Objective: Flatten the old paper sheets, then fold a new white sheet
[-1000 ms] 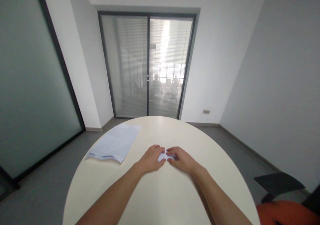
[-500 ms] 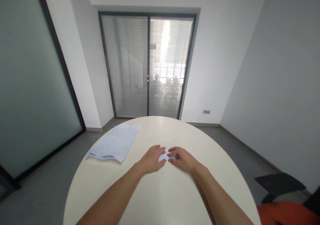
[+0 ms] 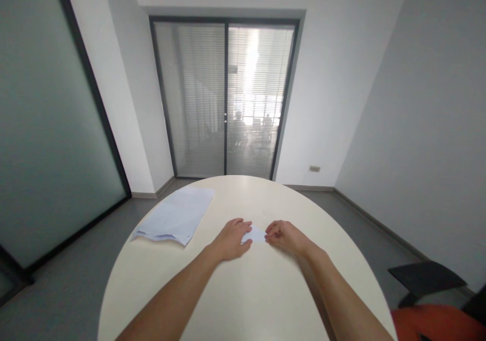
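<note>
A small folded piece of white paper (image 3: 255, 235) lies on the table, narrowing toward its right end. My left hand (image 3: 231, 240) rests over its left part, fingers stretched out and thumb apart, the tips pressing on the paper. At the right end, my right hand (image 3: 286, 236) has its fingertips pinched together on the paper's tip. The exact folds are too small to make out.
A stack of larger white sheets (image 3: 178, 212) with uneven front edges lies at the left of the round cream table (image 3: 246, 300). An orange chair (image 3: 436, 321) with a black armrest (image 3: 427, 275) stands at right. Beyond are glass doors (image 3: 226, 98) with blinds.
My right hand has shifted a little right, and its fingers have closed from spread to a pinch at the paper's tip. More of the paper shows. My left hand has stayed in place.
</note>
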Action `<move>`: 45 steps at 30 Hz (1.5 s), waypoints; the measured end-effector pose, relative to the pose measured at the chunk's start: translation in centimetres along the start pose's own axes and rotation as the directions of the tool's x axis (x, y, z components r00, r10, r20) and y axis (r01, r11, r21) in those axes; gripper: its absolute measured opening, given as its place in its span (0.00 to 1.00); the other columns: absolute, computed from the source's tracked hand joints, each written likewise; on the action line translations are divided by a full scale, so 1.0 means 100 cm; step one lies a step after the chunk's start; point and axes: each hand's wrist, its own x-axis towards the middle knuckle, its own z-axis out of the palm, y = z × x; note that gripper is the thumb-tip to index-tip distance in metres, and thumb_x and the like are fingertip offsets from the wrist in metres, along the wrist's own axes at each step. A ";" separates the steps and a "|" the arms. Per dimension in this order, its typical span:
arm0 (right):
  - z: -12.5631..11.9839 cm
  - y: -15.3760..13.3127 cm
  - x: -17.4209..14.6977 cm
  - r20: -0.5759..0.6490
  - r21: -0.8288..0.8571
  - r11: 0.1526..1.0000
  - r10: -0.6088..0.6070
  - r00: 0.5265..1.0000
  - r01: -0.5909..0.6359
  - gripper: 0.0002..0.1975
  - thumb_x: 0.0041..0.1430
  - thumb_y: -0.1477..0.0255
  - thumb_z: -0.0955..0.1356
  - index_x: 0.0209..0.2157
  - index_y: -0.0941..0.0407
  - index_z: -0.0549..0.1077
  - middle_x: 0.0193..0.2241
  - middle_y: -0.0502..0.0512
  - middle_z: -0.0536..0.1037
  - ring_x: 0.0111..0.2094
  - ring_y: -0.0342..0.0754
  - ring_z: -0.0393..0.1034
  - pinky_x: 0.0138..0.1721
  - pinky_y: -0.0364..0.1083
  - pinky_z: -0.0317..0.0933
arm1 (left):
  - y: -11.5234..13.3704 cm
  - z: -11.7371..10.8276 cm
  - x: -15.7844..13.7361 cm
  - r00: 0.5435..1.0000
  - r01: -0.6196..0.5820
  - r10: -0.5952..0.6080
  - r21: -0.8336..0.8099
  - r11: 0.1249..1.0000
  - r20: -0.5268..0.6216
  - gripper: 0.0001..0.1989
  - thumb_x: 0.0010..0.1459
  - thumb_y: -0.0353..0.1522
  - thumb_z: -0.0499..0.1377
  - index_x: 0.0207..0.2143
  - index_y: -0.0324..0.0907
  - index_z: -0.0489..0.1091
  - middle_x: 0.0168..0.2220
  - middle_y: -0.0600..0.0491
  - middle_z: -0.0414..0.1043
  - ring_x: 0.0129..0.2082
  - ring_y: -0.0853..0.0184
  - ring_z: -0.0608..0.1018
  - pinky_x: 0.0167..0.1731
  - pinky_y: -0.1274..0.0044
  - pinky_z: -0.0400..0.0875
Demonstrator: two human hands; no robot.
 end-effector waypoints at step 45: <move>0.003 -0.020 -0.002 -0.115 -0.375 0.926 0.003 0.993 -0.046 0.15 0.64 0.70 0.63 0.33 0.54 0.81 0.39 0.59 0.81 0.42 0.53 0.71 0.44 0.47 0.63 | -0.006 0.010 0.000 0.987 0.136 -0.128 0.082 0.987 -0.102 0.19 0.65 0.38 0.53 0.54 0.40 0.71 0.60 0.44 0.69 0.59 0.54 0.69 0.63 0.60 0.57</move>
